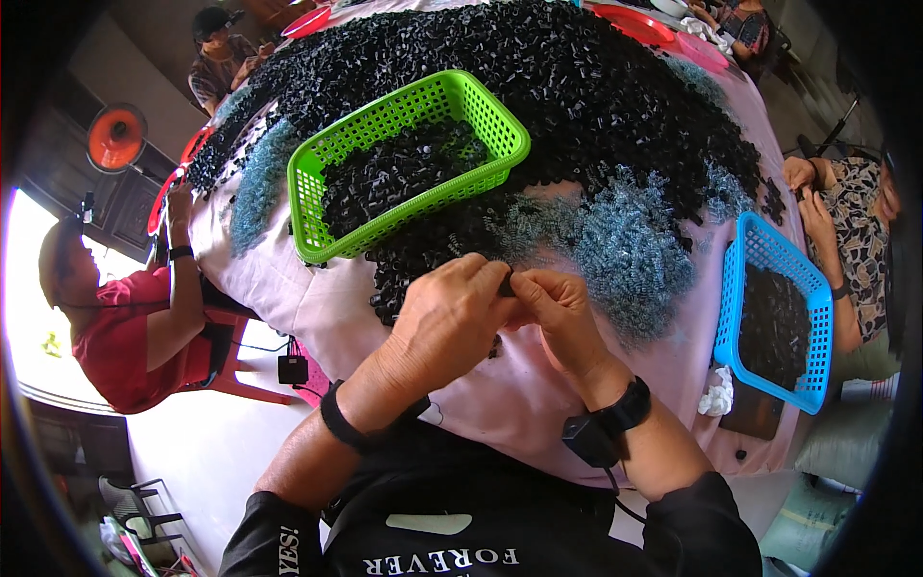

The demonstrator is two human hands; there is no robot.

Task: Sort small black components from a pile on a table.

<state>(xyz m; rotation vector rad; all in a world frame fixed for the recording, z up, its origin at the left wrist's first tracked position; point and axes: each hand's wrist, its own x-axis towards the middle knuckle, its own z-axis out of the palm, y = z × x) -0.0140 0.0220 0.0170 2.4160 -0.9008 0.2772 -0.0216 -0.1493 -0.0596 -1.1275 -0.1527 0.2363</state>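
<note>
My left hand (444,313) and my right hand (561,310) meet over the near edge of the table. Both are closed, fingertips pinched around a small black plastic piece (506,285) that is mostly hidden. Just beyond them lies a heap of small bluish metal coil springs (630,255). A large pile of small black plastic parts (596,106) spreads over the far side of the table. Ahead and to the left, a green plastic basket (413,216) sits tilted on the pile, partly filled with black parts.
A blue basket (728,317) with black parts stands at the table's right edge, beside crumpled white tissue (716,392). Pink cloth (317,303) covers the table. Around it sit a person in red (125,327), one in a patterned shirt (856,231), and others farther back.
</note>
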